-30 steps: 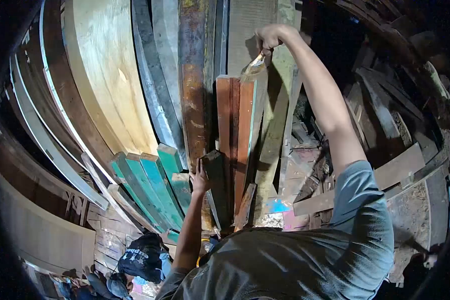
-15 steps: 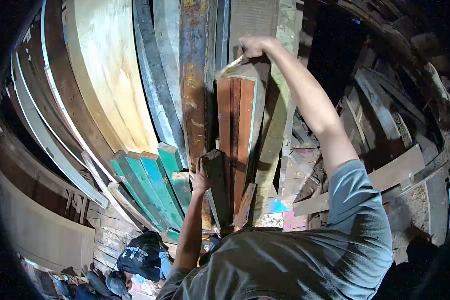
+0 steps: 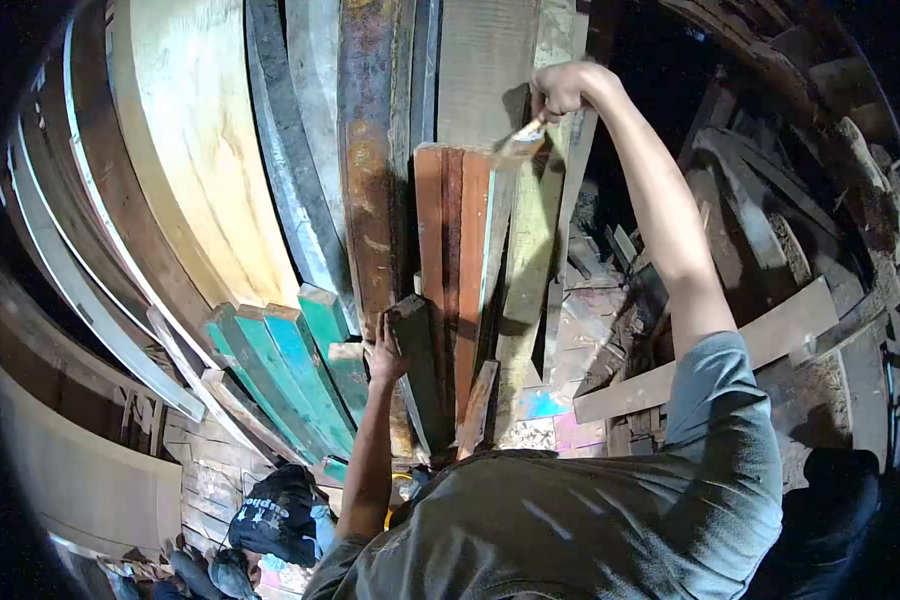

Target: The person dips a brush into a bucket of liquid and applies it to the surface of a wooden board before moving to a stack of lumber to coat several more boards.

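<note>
High up, my right hand (image 3: pixel 560 92) is closed around the handle of a paintbrush (image 3: pixel 518 146). The bristles, blurred by motion, are at the top right edge of an upright reddish-brown wooden piece (image 3: pixel 473 240) with a dark groove down its middle. Lower down, my left hand (image 3: pixel 385 355) has its fingers stretched upward, touching the side of a short dark wooden post (image 3: pixel 411 350). Behind that hand stands a tall rusty-brown beam (image 3: pixel 368 190).
Several green-painted pieces (image 3: pixel 300 350) lean left of my left hand, below a wide pale board (image 3: pixel 205 150). A person in a dark shirt (image 3: pixel 275 515) is at the lower left. Scrap wood (image 3: pixel 730 330) lies on the right.
My right hand and the paintbrush have moved right, from the top left of the reddish-brown piece to its right edge. My left hand stays by the dark post.
</note>
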`<action>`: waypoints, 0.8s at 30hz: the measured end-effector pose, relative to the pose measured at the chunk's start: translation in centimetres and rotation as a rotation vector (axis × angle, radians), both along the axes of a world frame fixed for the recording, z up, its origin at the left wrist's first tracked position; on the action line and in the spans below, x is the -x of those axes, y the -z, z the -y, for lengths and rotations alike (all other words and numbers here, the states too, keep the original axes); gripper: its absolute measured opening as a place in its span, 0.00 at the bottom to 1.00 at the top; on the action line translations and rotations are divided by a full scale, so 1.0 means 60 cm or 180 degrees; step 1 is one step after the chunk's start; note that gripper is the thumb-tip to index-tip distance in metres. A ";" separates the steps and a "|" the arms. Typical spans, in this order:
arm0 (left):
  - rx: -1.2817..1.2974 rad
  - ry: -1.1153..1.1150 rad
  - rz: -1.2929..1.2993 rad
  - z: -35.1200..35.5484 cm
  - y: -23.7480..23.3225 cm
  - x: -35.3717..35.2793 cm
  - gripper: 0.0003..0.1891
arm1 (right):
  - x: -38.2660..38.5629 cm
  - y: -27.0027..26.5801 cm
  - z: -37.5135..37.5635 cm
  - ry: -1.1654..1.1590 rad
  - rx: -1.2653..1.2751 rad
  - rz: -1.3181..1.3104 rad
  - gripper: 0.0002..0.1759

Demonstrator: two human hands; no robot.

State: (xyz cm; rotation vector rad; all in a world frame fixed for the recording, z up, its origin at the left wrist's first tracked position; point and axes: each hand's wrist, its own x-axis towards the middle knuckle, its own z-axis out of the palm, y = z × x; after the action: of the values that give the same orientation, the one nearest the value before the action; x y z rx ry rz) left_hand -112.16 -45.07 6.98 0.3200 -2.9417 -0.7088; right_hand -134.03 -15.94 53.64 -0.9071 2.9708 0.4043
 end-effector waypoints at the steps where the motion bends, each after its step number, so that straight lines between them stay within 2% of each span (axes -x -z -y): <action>1: 0.0033 0.0040 -0.0096 0.004 0.010 0.003 0.49 | -0.021 0.004 -0.004 0.0035 -0.0121 -0.0091 0.15; 2: 0.0067 0.0079 -0.0197 0.009 0.020 0.006 0.49 | -0.037 0.007 -0.008 0.0069 -0.0241 -0.0186 0.14; 3: 0.0058 0.0067 -0.0235 0.011 0.022 0.006 0.49 | -0.030 0.034 -0.025 0.0361 0.0198 -0.0072 0.14; 4: 0.0046 0.0055 -0.0272 0.011 0.023 0.006 0.49 | -0.021 0.070 -0.049 0.0456 0.0405 -0.0348 0.14; 5: 0.0028 0.0037 -0.0308 0.010 0.024 0.007 0.49 | -0.056 0.092 -0.055 0.0487 0.0347 -0.0195 0.13; 6: -0.0006 0.0014 -0.0307 0.009 0.024 0.007 0.49 | -0.085 0.134 -0.071 0.0336 0.0706 -0.0008 0.11; 7: -0.0040 -0.0013 -0.0303 0.008 0.023 0.007 0.50 | -0.132 0.169 -0.070 0.0806 0.1230 0.0331 0.13; 8: -0.0073 -0.0042 -0.0298 0.007 0.021 0.006 0.50 | -0.079 0.289 -0.116 0.0209 0.1040 0.0231 0.19; 10: 0.0032 -0.0143 -0.0082 0.004 0.011 0.006 0.50 | -0.141 0.444 -0.137 0.0254 0.2203 0.1234 0.24; 11: 0.0090 -0.0185 0.0026 0.002 0.008 0.008 0.50 | -0.203 0.486 -0.127 0.0566 0.2314 0.1117 0.22; 12: 0.0119 -0.0175 0.0004 0.002 0.012 0.008 0.50 | -0.233 0.536 -0.123 0.0736 0.2690 0.2123 0.19; 13: 0.0152 -0.0169 -0.0024 0.004 0.016 0.008 0.51 | -0.239 0.680 -0.136 0.0746 0.3330 0.2118 0.17; 14: 0.0190 -0.0160 -0.0066 0.005 0.016 0.012 0.51 | -0.245 0.835 -0.147 0.0290 0.4285 0.2215 0.14; 16: 0.0120 -0.0125 -0.0179 -0.001 0.005 0.011 0.50 | -0.325 0.884 -0.141 0.1944 0.5434 0.3955 0.09; 18: 0.0011 -0.0106 -0.0347 0.006 0.026 0.018 0.50 | -0.382 0.860 -0.109 0.2309 0.4929 0.3730 0.06; 20: 0.0026 0.0177 -0.0465 0.017 0.036 0.017 0.48 | -0.403 0.965 -0.108 0.2558 0.5645 0.4454 0.09; 21: -0.0062 0.0113 -0.0774 0.017 0.051 0.015 0.48 | -0.423 0.923 -0.093 0.2783 0.5508 0.4439 0.11; 22: -0.0148 0.0047 -0.1088 0.018 0.073 0.013 0.47 | -0.428 0.942 -0.093 0.2580 0.5819 0.5084 0.11; 24: -0.0367 -0.0040 -0.1456 0.016 0.121 0.002 0.48 | -0.436 0.994 -0.077 0.1984 0.5653 0.4441 0.12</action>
State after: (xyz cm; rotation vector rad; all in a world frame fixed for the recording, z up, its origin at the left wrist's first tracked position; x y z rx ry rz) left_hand -112.29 -46.04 -0.26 0.1574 -2.4721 -0.8249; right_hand -107.87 -11.32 -5.99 0.1186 1.3650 -1.9987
